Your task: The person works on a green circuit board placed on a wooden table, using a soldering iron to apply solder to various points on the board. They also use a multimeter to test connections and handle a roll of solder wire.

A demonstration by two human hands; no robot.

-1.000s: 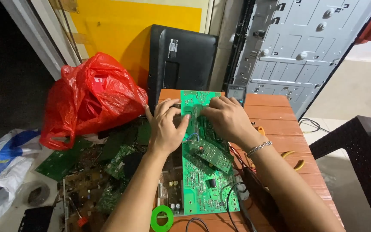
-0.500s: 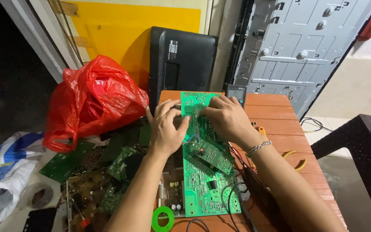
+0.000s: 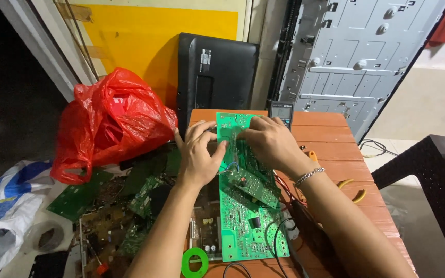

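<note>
- One grey metal panel [image 3: 356,56] and a black monitor back [image 3: 216,72] are leaning behind the wooden table [image 3: 336,154].
- A red plastic bag [image 3: 110,121] is sitting left, beside loose boards [image 3: 104,206].
- A green circuit board [image 3: 248,206] is lying on the table; the left hand [image 3: 198,154] and right hand [image 3: 271,141] are pinching its far end.

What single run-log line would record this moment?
left hand: on green board | right hand: on board's far end | board: flat on table | nearby: red bag, meter
</note>
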